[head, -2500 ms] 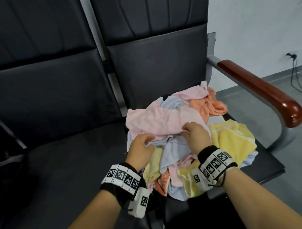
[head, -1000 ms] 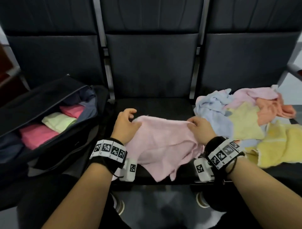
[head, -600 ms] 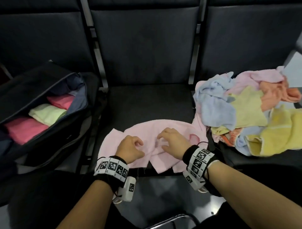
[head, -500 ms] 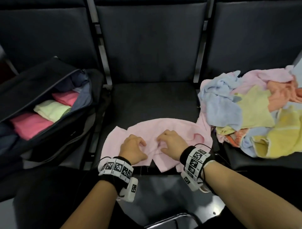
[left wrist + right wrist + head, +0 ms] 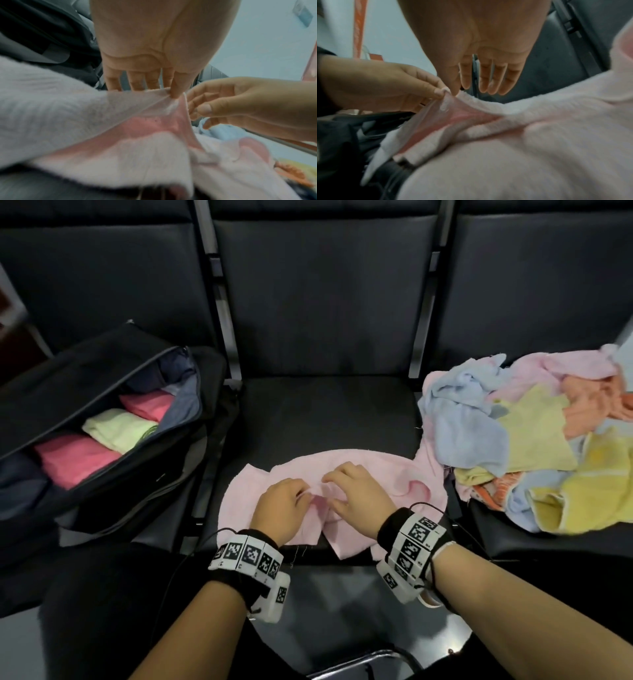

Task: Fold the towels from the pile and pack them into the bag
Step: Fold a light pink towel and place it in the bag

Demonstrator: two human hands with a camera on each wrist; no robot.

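Middle seat: I have one towel lying on its front part, both hands on it. Bag on the seat to my left, folded towels inside. Towel pile on the seat to my right, just beside the towel.

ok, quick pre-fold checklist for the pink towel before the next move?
1. Left hand pinches the pink towel: ok.
2. Right hand grip on the towel: cannot tell; fingers hang straight at the raised edge.
3. Towel spread flat: not ok; bunched at centre, near edge hanging over the middle seat front.
4. Towel separate from the pile: not ok; right end reaches its edge.
5. Bag open, showing folded towels: ok.
6. Room left in the bag: cannot tell.
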